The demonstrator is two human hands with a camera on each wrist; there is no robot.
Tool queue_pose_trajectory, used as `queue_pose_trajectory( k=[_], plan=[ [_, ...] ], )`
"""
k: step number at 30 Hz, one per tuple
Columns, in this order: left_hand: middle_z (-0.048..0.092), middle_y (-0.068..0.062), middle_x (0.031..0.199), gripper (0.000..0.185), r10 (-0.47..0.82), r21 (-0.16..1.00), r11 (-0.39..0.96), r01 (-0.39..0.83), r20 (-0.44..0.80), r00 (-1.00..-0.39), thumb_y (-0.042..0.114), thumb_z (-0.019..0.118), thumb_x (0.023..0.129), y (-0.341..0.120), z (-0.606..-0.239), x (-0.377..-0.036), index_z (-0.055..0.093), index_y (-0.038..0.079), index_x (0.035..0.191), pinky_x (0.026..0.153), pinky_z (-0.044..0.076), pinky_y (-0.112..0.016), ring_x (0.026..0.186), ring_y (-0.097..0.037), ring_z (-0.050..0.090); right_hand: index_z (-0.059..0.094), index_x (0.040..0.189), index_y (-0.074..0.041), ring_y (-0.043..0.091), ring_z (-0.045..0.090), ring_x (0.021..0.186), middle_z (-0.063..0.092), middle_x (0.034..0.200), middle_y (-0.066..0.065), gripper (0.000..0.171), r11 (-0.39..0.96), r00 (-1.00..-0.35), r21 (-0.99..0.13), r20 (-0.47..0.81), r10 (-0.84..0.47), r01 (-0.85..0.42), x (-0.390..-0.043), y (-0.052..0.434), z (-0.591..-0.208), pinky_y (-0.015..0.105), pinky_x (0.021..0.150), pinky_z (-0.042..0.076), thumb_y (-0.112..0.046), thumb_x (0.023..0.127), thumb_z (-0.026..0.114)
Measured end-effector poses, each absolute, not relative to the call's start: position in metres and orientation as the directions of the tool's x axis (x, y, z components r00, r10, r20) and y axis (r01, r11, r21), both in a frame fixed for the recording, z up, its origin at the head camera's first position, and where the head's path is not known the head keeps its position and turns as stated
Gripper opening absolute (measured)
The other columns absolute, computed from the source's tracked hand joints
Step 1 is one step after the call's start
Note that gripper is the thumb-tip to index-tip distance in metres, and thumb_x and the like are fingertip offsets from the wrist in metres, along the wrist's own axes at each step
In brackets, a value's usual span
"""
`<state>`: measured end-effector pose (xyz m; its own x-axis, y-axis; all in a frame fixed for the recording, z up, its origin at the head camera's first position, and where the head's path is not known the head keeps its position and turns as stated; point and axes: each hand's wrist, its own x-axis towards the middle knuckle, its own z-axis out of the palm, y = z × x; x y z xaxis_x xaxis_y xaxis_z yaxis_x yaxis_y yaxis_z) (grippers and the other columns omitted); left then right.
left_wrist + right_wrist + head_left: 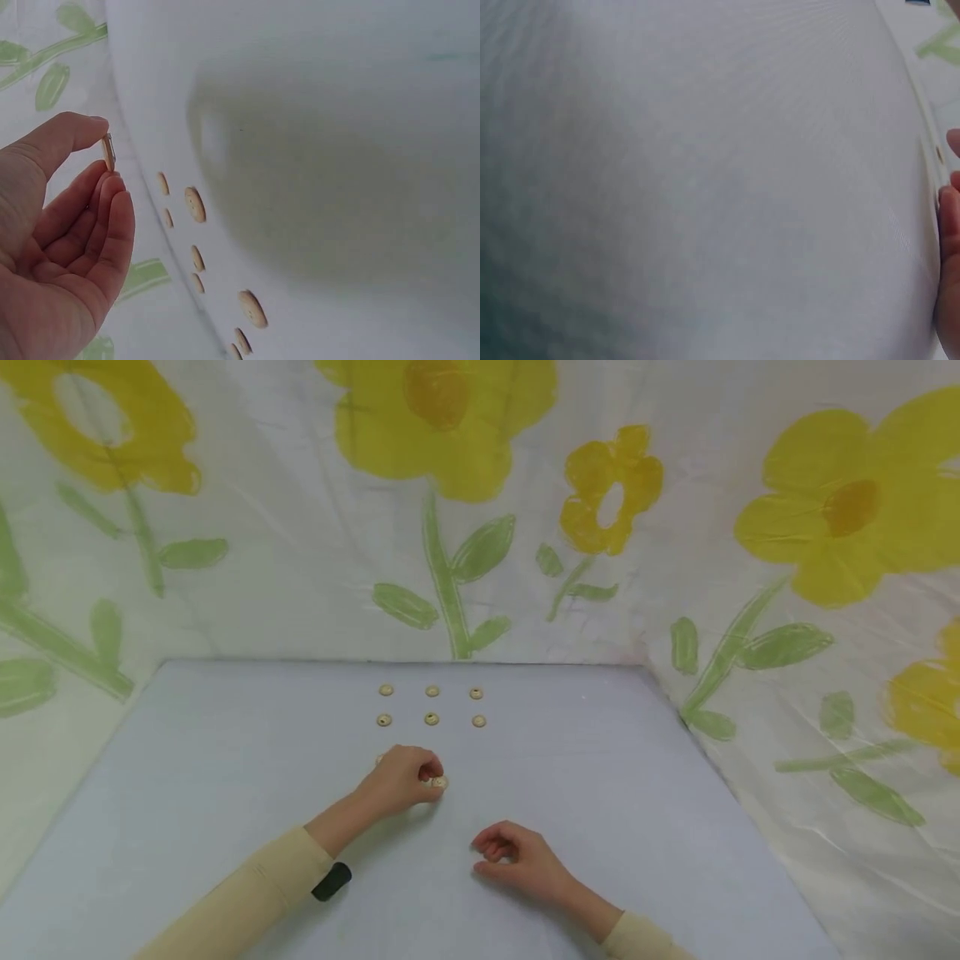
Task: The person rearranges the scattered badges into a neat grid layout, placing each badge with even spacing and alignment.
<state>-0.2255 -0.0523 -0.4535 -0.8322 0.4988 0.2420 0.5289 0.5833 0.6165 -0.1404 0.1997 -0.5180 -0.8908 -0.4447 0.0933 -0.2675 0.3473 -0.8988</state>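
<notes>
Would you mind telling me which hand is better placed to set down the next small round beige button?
Left: the left hand already pinches a small round beige button; the right hand holds nothing.

The tabletop (225,760) lies bare to left and right of the six buttons (431,704), which sit in two rows near the far edge. Flowered cloth (750,610) walls in the back and both sides. The left hand (401,779) seems to cover another button just before the rows.
</notes>
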Motion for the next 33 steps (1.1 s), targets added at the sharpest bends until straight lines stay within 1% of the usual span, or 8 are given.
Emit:
queue_pose_trajectory(
  k=[3, 7, 11, 14, 18, 22, 25, 33],
  plan=[
    [0.061, 0.000, 0.074, 0.012, 0.510, 0.614, 0.589, 0.525, 0.222, -0.831, 0.010, 0.076, 0.076, -0.042, -0.451, -0.233, 0.070, 0.005, 0.085, 0.064, 0.047, -0.028, 0.069, -0.010, 0.052, 0.066, 0.108, -0.003, 0.023, 0.063, 0.084, 0.067, 0.100, 0.011, 0.028, 0.351, -0.888, -0.890, 0.115, -0.446, -0.292, -0.138, 0.199, -0.515, 0.027, 0.077, 0.053, -0.004, 0.082, 0.077],
    [0.061, 0.000, 0.074, 0.011, 0.508, 0.604, 0.619, 0.502, 0.179, -0.842, 0.011, 0.075, 0.077, -0.031, -0.449, -0.243, 0.070, 0.006, 0.085, 0.066, 0.046, -0.028, 0.069, -0.011, 0.052, 0.065, 0.107, 0.004, 0.033, 0.062, 0.083, 0.067, 0.099, 0.018, 0.028, 0.325, -0.874, -0.893, 0.136, -0.466, -0.312, -0.133, 0.194, -0.499, 0.030, 0.076, 0.054, 0.000, 0.081, 0.076],
    [0.060, 0.001, 0.074, 0.011, 0.502, 0.589, 0.642, 0.490, 0.159, -0.850, 0.011, 0.075, 0.077, -0.019, -0.447, -0.250, 0.070, 0.007, 0.085, 0.067, 0.046, -0.029, 0.070, -0.011, 0.051, 0.064, 0.106, 0.006, 0.036, 0.061, 0.083, 0.066, 0.100, 0.021, 0.028, 0.311, -0.866, -0.897, 0.137, -0.482, -0.315, -0.130, 0.192, -0.485, 0.030, 0.077, 0.054, 0.001, 0.081, 0.075],
    [0.060, 0.001, 0.074, 0.012, 0.508, 0.583, 0.640, 0.500, 0.168, -0.845, 0.011, 0.075, 0.075, -0.012, -0.445, -0.255, 0.069, 0.006, 0.085, 0.068, 0.046, -0.029, 0.070, -0.012, 0.052, 0.064, 0.106, 0.006, 0.035, 0.061, 0.083, 0.066, 0.099, 0.021, 0.027, 0.315, -0.866, -0.894, 0.138, -0.480, -0.318, -0.130, 0.192, -0.484, 0.029, 0.077, 0.054, 0.001, 0.081, 0.075],
    [0.061, -0.001, 0.075, 0.013, 0.523, 0.591, 0.623, 0.512, 0.172, -0.835, 0.010, 0.075, 0.074, -0.002, -0.447, -0.260, 0.069, 0.006, 0.084, 0.068, 0.046, -0.028, 0.070, -0.012, 0.052, 0.065, 0.106, 0.003, 0.033, 0.062, 0.083, 0.067, 0.099, 0.018, 0.028, 0.323, -0.873, -0.891, 0.142, -0.467, -0.318, -0.133, 0.196, -0.498, 0.028, 0.076, 0.053, 0.001, 0.081, 0.076],
    [0.061, -0.002, 0.074, 0.012, 0.525, 0.592, 0.619, 0.516, 0.177, -0.832, 0.008, 0.076, 0.073, 0.007, -0.453, -0.266, 0.069, 0.006, 0.083, 0.067, 0.046, -0.028, 0.069, -0.012, 0.052, 0.065, 0.108, 0.000, 0.026, 0.063, 0.083, 0.068, 0.100, 0.015, 0.029, 0.308, -0.867, -0.892, 0.158, -0.473, -0.331, -0.137, 0.200, -0.512, 0.027, 0.076, 0.053, -0.004, 0.082, 0.077],
    [0.060, 0.000, 0.072, 0.012, 0.529, 0.586, 0.620, 0.522, 0.178, -0.830, 0.008, 0.076, 0.073, 0.013, -0.457, -0.270, 0.069, 0.006, 0.083, 0.066, 0.046, -0.029, 0.068, -0.012, 0.052, 0.065, 0.108, -0.002, 0.020, 0.063, 0.083, 0.068, 0.101, 0.013, 0.029, 0.292, -0.859, -0.893, 0.172, -0.482, -0.343, -0.138, 0.202, -0.517, 0.026, 0.076, 0.053, -0.009, 0.083, 0.077],
    [0.058, 0.002, 0.070, 0.011, 0.525, 0.576, 0.645, 0.502, 0.143, -0.839, 0.008, 0.076, 0.075, 0.029, -0.462, -0.280, 0.069, 0.006, 0.084, 0.066, 0.045, -0.030, 0.067, -0.013, 0.051, 0.066, 0.108, -0.004, 0.022, 0.063, 0.084, 0.068, 0.101, 0.010, 0.027, 0.305, -0.862, -0.890, 0.165, -0.479, -0.340, -0.138, 0.204, -0.517, 0.027, 0.077, 0.053, -0.013, 0.084, 0.077]
  ],
)
